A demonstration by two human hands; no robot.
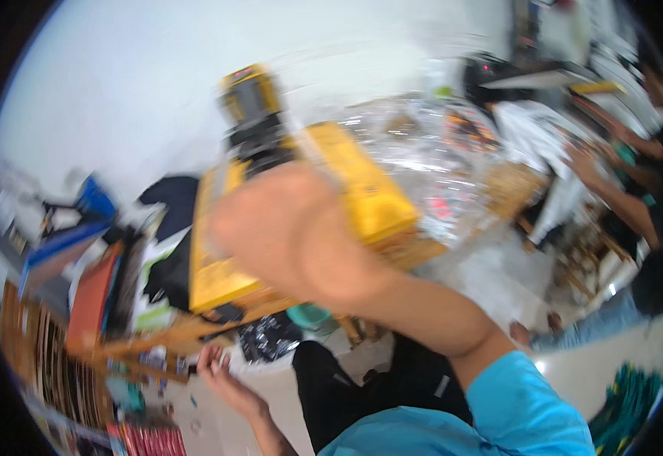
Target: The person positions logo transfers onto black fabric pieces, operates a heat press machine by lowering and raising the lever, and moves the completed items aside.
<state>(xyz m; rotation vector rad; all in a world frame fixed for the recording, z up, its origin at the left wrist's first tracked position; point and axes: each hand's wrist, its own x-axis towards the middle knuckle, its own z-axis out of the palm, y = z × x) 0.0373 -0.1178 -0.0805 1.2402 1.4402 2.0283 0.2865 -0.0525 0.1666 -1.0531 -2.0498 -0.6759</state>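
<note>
My right hand [271, 216] is raised in front of a yellow-and-black machine [252, 102] with a broad yellow base [377, 190]. Motion smears the hand and its fingers do not show, so I cannot tell whether it is open or closed or touching the machine. Lower down on the left, my left hand [226, 380] hangs below the wooden table edge. Its fingers are apart and slightly bent, with nothing in them.
Clear plastic packaging [415, 144] heaps up right of the machine. Dark cloth [172, 201] and a reddish-brown board [92, 296] lie left. A co-worker's hand [586, 167] is on white cloth [533, 129] at far right. Green bundles [628, 406] lie on the floor.
</note>
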